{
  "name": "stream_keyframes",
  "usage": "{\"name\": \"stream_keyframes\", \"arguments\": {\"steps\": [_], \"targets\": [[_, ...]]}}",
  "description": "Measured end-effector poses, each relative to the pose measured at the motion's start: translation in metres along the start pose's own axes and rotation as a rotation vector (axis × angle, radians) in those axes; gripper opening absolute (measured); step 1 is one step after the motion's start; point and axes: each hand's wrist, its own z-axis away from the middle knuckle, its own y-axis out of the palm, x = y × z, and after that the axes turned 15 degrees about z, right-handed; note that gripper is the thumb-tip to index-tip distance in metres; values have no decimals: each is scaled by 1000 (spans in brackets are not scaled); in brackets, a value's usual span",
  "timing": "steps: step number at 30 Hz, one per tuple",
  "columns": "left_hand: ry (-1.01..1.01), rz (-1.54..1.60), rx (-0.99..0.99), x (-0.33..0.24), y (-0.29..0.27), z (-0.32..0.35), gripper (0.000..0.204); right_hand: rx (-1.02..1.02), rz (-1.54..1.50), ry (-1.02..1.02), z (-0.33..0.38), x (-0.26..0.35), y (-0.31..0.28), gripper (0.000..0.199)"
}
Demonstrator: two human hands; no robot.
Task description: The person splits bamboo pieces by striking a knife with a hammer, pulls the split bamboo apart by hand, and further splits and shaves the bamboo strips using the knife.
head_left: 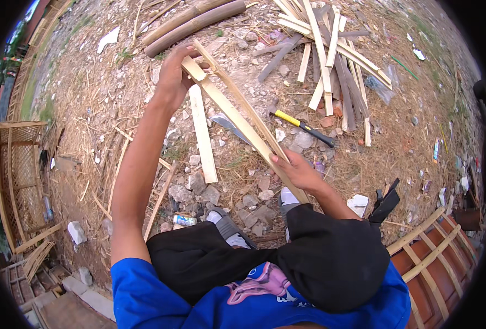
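The left hand (172, 77) closes around the far end of a split bamboo strip (237, 118), fingers wrapped over its top. From that grip the pale strip slants down and to the right, held off the ground — a thinner sliver runs along its upper edge. Just below the left grip another flat bamboo slat (203, 134) lies on the stony ground (89, 109). The right hand (298, 171) clasps the strip's near end above the person's knees. Beyond this grip lies a yellow-handled hammer (302, 126); farther off, a heap of cut bamboo slats (330, 60).
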Motion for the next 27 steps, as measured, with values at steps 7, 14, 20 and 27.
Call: {"name": "stream_keyframes", "arguments": {"steps": [7,14,20,27], "targets": [[-18,155,-33,13,-11,-5,26,-174,6,-48,-3,-9,-2,42],[25,383,-62,6,-19,-10,26,-215,-161,14,-5,-4,-32,40],[35,508,18,4,-8,-7,29,-84,-77,62,-22,9,-47,45],[134,536,-6,14,-8,-25,29,382,-582,127,-23,17,-18,53]]}}
